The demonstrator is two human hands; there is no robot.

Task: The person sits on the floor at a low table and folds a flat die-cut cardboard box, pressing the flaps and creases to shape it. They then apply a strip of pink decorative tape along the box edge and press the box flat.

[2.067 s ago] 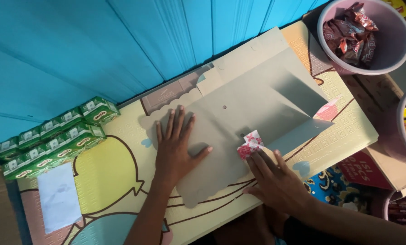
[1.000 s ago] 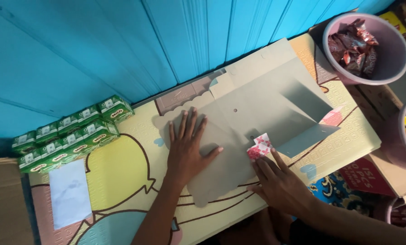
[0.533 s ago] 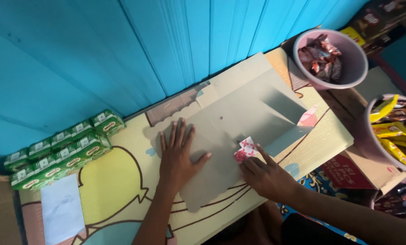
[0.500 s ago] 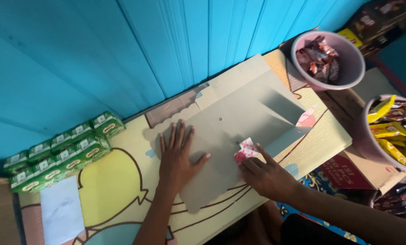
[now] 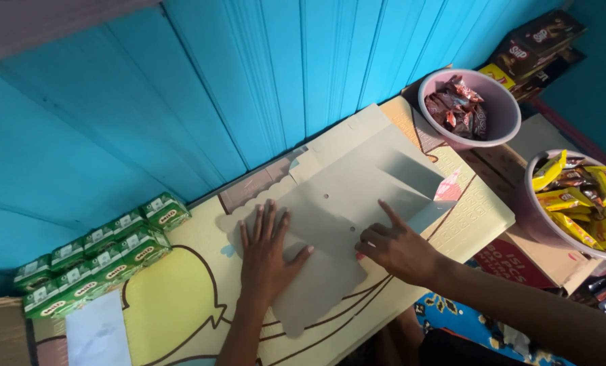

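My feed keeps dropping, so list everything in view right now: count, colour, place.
grey card sheet: one, grey, folded, flat on the board's middle
cartoon-printed board: one, cream and yellow, work surface
drink cartons: about ten, green, left by the wall
white paper: one, lower left
pink bowl: one, holds dark brown sachets, upper right
second bowl: one, pinkish, holds yellow sachets, right edge
plank wall: blue, behind
left hand: flat on the sheet
right hand: forefinger pressing the sheet's fold
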